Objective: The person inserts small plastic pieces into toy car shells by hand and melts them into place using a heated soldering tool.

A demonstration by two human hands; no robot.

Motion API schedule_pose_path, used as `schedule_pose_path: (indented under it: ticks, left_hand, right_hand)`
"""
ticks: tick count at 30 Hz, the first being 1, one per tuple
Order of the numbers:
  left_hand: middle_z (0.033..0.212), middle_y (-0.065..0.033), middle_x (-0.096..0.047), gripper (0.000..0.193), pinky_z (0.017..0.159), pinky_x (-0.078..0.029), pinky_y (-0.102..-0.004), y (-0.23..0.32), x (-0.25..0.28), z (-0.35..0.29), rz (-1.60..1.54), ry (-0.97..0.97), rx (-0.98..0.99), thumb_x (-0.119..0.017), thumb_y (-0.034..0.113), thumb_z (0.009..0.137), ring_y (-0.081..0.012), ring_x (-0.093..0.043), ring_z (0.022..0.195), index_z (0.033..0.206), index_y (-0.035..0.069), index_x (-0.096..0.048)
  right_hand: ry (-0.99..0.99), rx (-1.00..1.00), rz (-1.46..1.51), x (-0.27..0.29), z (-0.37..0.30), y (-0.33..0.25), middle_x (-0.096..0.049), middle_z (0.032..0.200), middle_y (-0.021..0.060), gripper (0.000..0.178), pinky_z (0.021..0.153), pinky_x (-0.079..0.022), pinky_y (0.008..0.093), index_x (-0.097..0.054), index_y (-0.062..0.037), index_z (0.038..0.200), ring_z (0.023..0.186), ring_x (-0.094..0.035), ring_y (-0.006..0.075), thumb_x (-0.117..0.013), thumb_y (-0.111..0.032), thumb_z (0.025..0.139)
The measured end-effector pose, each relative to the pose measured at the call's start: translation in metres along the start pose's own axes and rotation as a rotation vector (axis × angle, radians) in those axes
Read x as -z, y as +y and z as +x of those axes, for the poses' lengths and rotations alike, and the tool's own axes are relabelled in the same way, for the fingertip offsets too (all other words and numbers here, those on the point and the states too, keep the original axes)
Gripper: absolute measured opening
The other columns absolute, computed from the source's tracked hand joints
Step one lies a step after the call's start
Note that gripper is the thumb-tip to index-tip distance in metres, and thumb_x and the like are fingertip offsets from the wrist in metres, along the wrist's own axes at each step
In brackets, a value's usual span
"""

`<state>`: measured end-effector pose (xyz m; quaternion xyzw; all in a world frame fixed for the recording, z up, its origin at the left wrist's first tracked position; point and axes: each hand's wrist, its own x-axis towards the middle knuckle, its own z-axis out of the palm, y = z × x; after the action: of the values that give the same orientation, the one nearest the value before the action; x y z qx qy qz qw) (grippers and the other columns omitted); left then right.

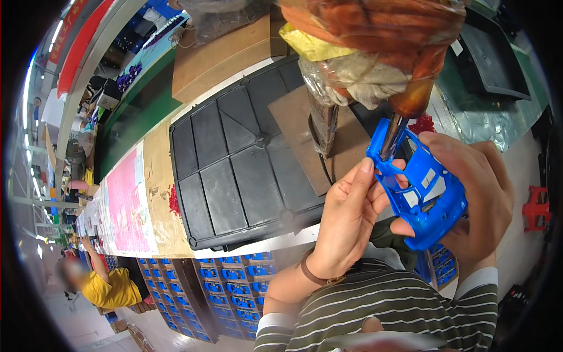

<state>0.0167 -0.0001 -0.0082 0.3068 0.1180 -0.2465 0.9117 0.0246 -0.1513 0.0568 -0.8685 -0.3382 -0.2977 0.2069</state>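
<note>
A blue plastic toy car body (450, 206), with window openings and pale patches, is tilted in front of me at the right. My right hand (482, 185) is closed around its right side, the thumb below. The fingers of my left hand (347, 214) are closed on its left edge. A metal rod (392, 139) comes down from the machine head (375, 35) and reaches into the open upper left part of the body. Orange and pale cloth and plastic film wrap this head. I cannot tell whether the rod touches the plastic.
An upturned black plastic tray (246, 164) lies on the bench, with a brown board (305, 135) and a metal post (324, 126) on it. Crates of blue parts (237, 287) stand below. A black bin (489, 58), a red stool (535, 208) and a person in yellow (114, 288) are farther off.
</note>
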Motion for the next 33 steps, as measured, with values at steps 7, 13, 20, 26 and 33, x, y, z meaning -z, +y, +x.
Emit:
schedule_pose_path:
  ticks: [7, 13, 20, 26, 33]
  left_hand:
    - [0.099, -0.0116, -0.063, 0.039, 0.055, -0.055, -0.0222, -0.013, 0.001, 0.007, 0.003, -0.059, 0.047, -0.038, 0.031, 0.096, -0.0154, -0.063, 0.082, 0.111, -0.003, -0.053]
    - [0.106, -0.0109, -0.060, 0.034, 0.085, -0.048, -0.0259, -0.032, 0.014, -0.010, -0.047, -0.113, -0.037, -0.036, 0.021, 0.098, -0.0148, -0.059, 0.093, 0.119, -0.003, -0.048]
    - [0.117, -0.0106, -0.053, 0.056, 0.094, -0.039, -0.0455, -0.072, 0.074, -0.063, 1.283, 0.322, -1.393, -0.064, 0.028, 0.079, -0.0261, -0.053, 0.105, 0.128, 0.012, -0.043]
    - [0.115, -0.0044, -0.054, 0.036, 0.088, -0.044, -0.0493, -0.091, 0.119, -0.128, 1.754, 0.878, -1.643, -0.064, 0.029, 0.076, -0.0274, -0.053, 0.103, 0.111, 0.033, -0.055]
    - [0.111, -0.0200, -0.055, 0.071, 0.085, -0.045, -0.0409, -0.100, 0.232, -0.220, 1.533, 1.345, -1.241, -0.075, 0.006, 0.058, -0.0366, -0.056, 0.098, 0.122, 0.001, -0.045]
  right_hand:
    - [-0.041, -0.033, 0.003, 0.006, -0.014, 0.006, -0.064, 0.099, 0.0141, 0.069, 0.064, -0.046, 0.0327, -0.053, -0.0016, 0.108, 0.078, -0.062, 0.0275, -0.074, -0.046, 0.060]
    - [-0.113, -0.174, 0.064, 0.011, -0.038, -0.010, -0.062, 0.098, 0.0161, 0.075, 0.076, -0.049, 0.0361, -0.050, 0.0003, 0.112, 0.087, -0.060, 0.0277, -0.075, -0.046, 0.058]
    - [0.275, -0.708, 0.660, -0.026, -0.097, -0.067, -0.056, 0.108, 0.0174, 0.087, 0.084, -0.045, 0.0307, -0.043, 0.0039, 0.116, 0.096, -0.056, 0.0215, -0.083, -0.043, 0.054]
    - [-0.168, -0.638, 0.928, -0.075, -0.116, -0.109, -0.050, 0.101, 0.0050, 0.083, 0.083, -0.040, 0.0237, -0.046, 0.0023, 0.116, 0.093, -0.051, 0.0125, -0.082, -0.044, 0.058]
    - [-0.702, -0.358, 1.209, -0.143, -0.093, -0.201, -0.040, 0.134, 0.0162, 0.109, 0.091, -0.041, 0.0364, -0.026, -0.0026, 0.138, 0.117, -0.045, 0.0266, -0.078, -0.051, 0.055]
